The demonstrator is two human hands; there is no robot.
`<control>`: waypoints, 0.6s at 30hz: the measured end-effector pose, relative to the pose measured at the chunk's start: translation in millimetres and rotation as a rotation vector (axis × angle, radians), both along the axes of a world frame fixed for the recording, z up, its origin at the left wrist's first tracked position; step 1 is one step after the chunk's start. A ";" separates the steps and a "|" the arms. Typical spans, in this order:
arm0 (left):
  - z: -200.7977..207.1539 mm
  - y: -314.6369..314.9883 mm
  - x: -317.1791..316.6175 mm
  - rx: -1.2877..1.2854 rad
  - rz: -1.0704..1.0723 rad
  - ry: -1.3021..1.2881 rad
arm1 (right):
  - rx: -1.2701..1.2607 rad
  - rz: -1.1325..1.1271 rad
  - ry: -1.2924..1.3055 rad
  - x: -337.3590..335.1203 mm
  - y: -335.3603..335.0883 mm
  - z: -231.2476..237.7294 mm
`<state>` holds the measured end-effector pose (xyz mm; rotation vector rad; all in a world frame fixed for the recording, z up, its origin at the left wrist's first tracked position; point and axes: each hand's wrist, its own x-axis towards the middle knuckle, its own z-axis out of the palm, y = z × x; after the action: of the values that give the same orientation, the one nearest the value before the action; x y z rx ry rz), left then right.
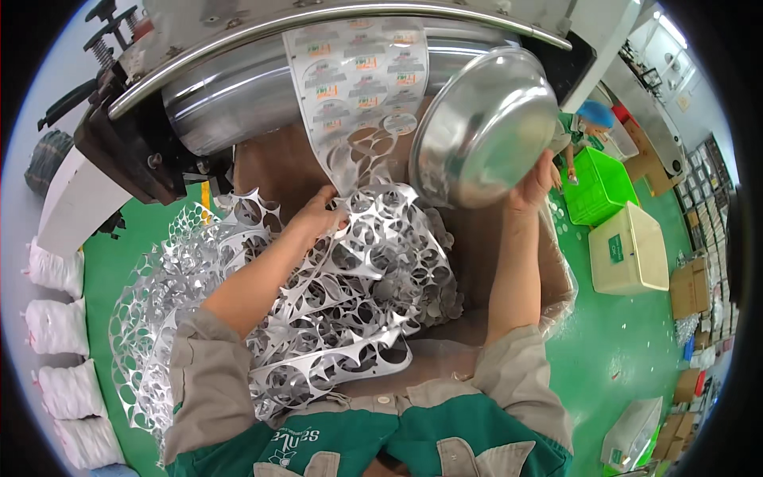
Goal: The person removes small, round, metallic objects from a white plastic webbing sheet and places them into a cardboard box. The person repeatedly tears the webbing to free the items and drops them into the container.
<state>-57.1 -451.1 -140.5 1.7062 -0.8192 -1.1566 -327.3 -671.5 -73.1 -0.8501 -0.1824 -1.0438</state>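
A shiny metal basin [489,127], tilted on its side with its underside toward me, is held by my right hand [531,187] at its lower right edge. Printed foil sheeting [358,71] hangs down from the machine's roller, its lower end cut through with round holes. My left hand [322,215] grips the punched foil strip [350,171] where it meets the pile; its fingertips are partly hidden. Below that hand, a big tangled heap of silvery foil scrap [334,278] fills the left of a large brown, plastic-lined box [497,262]. Loose cut foil discs [437,294] lie against the heap's right side.
A metal roller [230,103] and a steel bar [238,44] span the machine ahead. To the right are a bright green crate [600,187], a cream bin [632,254] and a person in a blue cap [594,115]. White sacks [60,326] line the left.
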 end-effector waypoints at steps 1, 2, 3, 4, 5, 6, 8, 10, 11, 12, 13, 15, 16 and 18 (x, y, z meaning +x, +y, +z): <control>-10.1 -1.4 4.1 0.034 -0.090 0.035 | 0.074 0.030 -0.077 11.8 7.3 1.0; -18.3 1.8 -5.2 0.117 -0.104 -0.139 | 0.162 0.091 -0.036 20.5 8.6 -15.2; 2.3 10.8 -27.8 0.109 -0.294 -0.153 | 0.258 0.135 0.004 22.6 5.2 -48.4; 8.8 23.1 -40.9 0.054 -0.446 -0.165 | 0.305 0.198 0.257 27.3 -0.9 -85.8; 13.2 34.3 -50.8 -0.002 -0.598 -0.170 | 0.354 0.264 0.512 30.0 -6.0 -129.6; 21.4 42.5 -59.5 0.058 -0.619 -0.255 | 0.329 0.089 0.861 24.5 -7.7 -183.4; 35.3 61.5 -64.2 0.192 -0.624 -0.432 | 0.058 -0.065 1.501 18.3 2.7 -226.9; 37.5 77.4 -60.2 0.149 -0.742 -0.539 | -0.407 0.000 1.893 15.7 9.9 -225.5; 39.8 84.9 -62.2 0.127 -0.755 -0.520 | -0.618 0.038 1.996 14.6 13.6 -216.7; 43.5 92.8 -64.8 0.073 -0.775 -0.502 | -0.751 0.112 1.954 22.6 13.5 -187.2; 45.1 100.0 -69.5 0.019 -0.801 -0.475 | -0.867 0.172 2.107 30.4 18.4 -150.3; 42.6 110.0 -81.8 -0.079 -0.889 -0.599 | -1.075 0.026 1.926 26.8 -7.7 -126.5; 40.9 118.2 -84.4 -0.079 -0.915 -0.636 | -1.151 -0.054 1.826 34.6 15.8 -63.1; 46.8 126.9 -90.9 -0.111 -0.946 -0.684 | -0.917 -0.128 1.663 22.1 8.9 -12.6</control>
<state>-148.0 -324.2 -93.7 1.6436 -2.2303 -1.0348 -305.2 -662.5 -85.8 -2.3043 0.8809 -0.0258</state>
